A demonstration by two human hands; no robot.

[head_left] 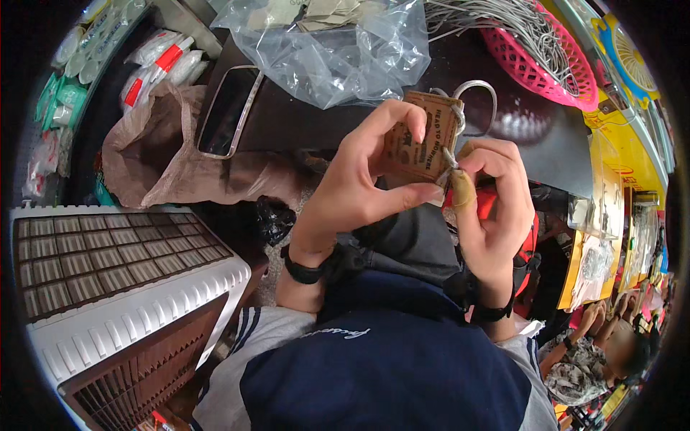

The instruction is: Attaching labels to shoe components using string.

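My left hand (356, 169) grips a brown cardboard hang tag (419, 144) with dark print, thumb along its lower edge and fingers over its top. A light grey cord (480, 85) runs along the tag's right edge and curves up in a loop above it. At that edge my right hand (503, 197) is closed, pinching the cord between thumb and forefinger. The right thumb wears a yellowish finger cover (463, 190). Whether the tag is one piece or a small stack, I cannot tell.
Over the dark table (309, 129) lie a clear plastic bag (345, 68) with tags, a phone (230, 111) and a pink basket (582, 90) of grey cords. A brown sack (154, 144) and a white air cooler (136, 309) stand left. Another person (582, 363) sits at lower right.
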